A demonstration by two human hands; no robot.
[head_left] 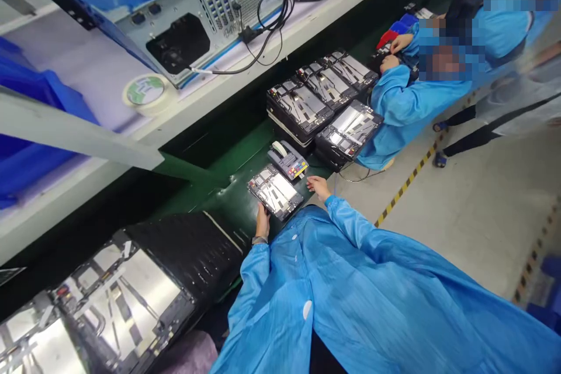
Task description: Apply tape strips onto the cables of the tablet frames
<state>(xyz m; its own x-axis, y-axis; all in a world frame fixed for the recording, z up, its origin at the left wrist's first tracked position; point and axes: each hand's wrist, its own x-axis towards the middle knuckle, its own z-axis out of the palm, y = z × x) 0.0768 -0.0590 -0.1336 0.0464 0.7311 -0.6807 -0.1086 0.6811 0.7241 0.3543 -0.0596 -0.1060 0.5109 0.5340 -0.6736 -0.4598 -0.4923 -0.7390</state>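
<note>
An opened tablet (276, 191) with silver metal plates and black cables lies tilted in front of me. My left hand (263, 223) grips its near left edge, fingers hidden beneath and thumb along the side. Just beyond the tablet stands a grey tape dispenser (288, 160) with a white roll and coloured buttons. A short pale strip (301, 175) shows at its front edge. Beside that strip is my right hand (319, 187), apart from the tablet. Its fingers are bent with the tips drawn together; whatever they hold is too small to make out.
Stacks of opened tablets (300, 104) stand beyond the dispenser, and more tablets (127, 298) are piled at lower left. Above the green bench (232, 201), a white shelf (214, 85) carries a computer case (197, 17) and a tape roll (146, 93). A co-worker's blue sleeve (407, 99) is at right.
</note>
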